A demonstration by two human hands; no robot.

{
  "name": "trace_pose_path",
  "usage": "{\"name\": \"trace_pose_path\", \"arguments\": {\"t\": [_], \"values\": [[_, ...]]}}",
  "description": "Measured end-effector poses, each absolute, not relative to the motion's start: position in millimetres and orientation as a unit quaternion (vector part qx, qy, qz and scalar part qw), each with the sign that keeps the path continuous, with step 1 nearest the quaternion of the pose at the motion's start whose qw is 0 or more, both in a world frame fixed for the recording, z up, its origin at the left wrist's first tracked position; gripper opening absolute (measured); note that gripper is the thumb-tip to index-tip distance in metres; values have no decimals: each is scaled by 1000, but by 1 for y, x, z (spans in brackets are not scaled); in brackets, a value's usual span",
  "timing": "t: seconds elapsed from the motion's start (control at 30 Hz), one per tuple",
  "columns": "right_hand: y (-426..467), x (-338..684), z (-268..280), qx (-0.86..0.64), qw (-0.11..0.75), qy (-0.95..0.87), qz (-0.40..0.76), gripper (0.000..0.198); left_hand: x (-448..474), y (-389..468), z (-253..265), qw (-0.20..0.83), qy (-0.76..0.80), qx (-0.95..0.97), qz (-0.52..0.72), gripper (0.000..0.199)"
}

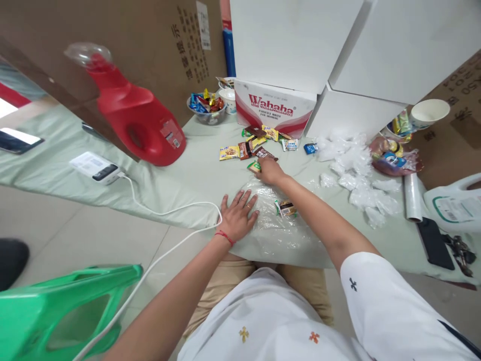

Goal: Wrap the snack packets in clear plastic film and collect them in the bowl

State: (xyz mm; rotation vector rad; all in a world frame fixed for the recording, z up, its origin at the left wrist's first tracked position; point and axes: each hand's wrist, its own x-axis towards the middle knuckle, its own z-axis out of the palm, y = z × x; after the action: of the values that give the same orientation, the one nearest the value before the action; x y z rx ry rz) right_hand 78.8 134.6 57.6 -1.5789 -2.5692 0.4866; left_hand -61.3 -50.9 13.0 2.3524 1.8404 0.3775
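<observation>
My left hand [238, 216] lies flat with its fingers spread at the left edge of a sheet of clear plastic film [278, 235] on the table. A red string is round that wrist. One small wrapped snack [286, 208] rests on the film, between my hands. My right hand [271, 171] reaches forward to a small pile of wrapped snacks, its fingers closed at a dark brown snack packet [266, 153]. A green snack packet [254, 166] lies by its thumb. Behind are a yellow cookie packet [229, 153] and several other packets.
Crumpled clear plastic bundles [351, 165] lie to the right, near a film roll [412, 198] and a black phone [435, 243]. A Wahaha carton [274, 108] and a candy bowl [208, 116] stand behind. At left are a red jug [141, 118] and a white cable [169, 213].
</observation>
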Motion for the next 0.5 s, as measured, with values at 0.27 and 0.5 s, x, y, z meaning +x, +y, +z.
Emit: {"name": "trace_pose_path", "arguments": {"t": [0.27, 0.5], "values": [[95, 162, 96, -431, 171, -853, 238, 58, -61, -50, 11, 75, 609, 778, 138, 54], [27, 248, 87, -352, 162, -868, 311, 50, -63, -50, 8, 78, 610, 775, 147, 54]]}}
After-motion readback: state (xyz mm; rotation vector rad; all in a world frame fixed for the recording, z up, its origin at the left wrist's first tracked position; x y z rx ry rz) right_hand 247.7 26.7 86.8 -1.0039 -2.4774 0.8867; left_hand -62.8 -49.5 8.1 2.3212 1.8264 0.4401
